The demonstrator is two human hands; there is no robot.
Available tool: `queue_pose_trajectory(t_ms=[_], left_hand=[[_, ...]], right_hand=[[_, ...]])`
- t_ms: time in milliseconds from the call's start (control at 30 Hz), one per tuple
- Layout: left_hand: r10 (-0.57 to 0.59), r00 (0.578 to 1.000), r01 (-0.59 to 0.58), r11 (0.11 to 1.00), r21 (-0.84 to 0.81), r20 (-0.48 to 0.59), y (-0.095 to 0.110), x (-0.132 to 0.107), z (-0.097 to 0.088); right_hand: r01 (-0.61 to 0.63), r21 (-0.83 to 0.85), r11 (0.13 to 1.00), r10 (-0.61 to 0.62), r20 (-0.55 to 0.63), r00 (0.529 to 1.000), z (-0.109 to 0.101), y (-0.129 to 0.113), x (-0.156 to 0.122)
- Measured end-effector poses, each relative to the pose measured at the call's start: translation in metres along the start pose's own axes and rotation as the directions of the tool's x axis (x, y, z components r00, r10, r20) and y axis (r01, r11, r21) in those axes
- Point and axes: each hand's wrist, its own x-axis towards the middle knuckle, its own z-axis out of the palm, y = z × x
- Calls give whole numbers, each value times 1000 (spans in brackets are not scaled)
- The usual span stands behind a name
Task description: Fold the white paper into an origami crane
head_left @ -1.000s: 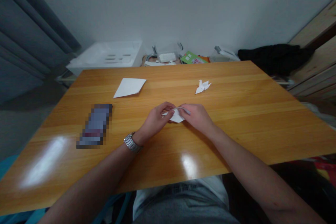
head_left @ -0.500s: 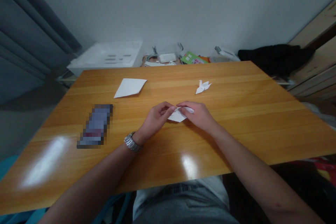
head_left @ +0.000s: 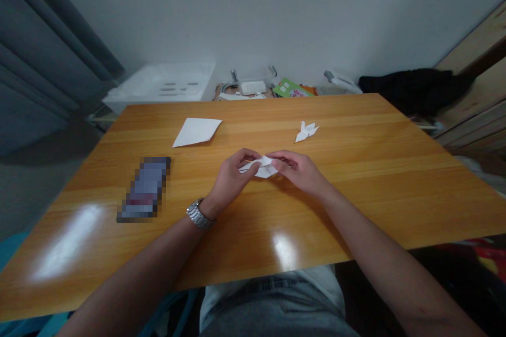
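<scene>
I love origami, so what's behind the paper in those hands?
Fingers of the left hand and right hand show beyond the folded white paper; farther back, a white origami crane sits on the wooden table. What the paper and hands cover can't be seen.

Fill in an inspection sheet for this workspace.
Surface: glossy wooden table, two bright reflections.
Job's things: folded white paper, held; paper bird and white sheet farther back.
Clutter: pixelated phone-like object left; green booklet behind the table.
Hands: left hand and right hand both grip the folded white paper.
Cables: grey curved strand behind the table, perhaps a cable.
Surroundings: grey curtain left, white tray and wall behind, black cloth right.
</scene>
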Motion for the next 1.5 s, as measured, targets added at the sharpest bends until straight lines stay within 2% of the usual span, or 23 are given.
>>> queue_pose_trajectory(t_ms=[200, 433, 533, 767, 900, 1000, 1200, 1367, 1500], left_hand=[[-34, 999, 33, 999, -31, -15, -1, 1, -1], [-102, 989, 113, 989, -96, 110, -5, 1, -1], [-115, 985, 130, 984, -122, 126, -6, 0, 0], [-167, 986, 166, 975, -150, 11, -5, 2, 1], [-190, 982, 185, 963, -194, -9, -2, 2, 0], [-185, 982, 177, 971, -161, -41, 1, 2, 0], [-164, 984, 155, 981, -116, -72, 6, 2, 2], [-172, 980, 160, 981, -114, -102, 7, 0, 3], [-169, 980, 156, 980, -121, -107, 7, -1, 3]], right_hand=[[-29, 63, 998, 30, -18, 999, 0, 5, 2], [25, -22, 999, -25, 7, 1000, 0, 3, -1], [46, -62, 997, -46, 5, 999, 1, 2, -2], [29, 52, 998, -27, -48, 998, 0, 6, 0], [100, 32, 994, -97, -90, 991, -2, 3, 0], [129, 19, 992, -126, -103, 987, -4, 0, 1], [-44, 218, 975, 79, -157, 984, -1, 1, 2], [-64, 331, 942, 128, -177, 976, 4, -3, 3], [-112, 413, 904, 177, -123, 977, 6, -7, 3]])
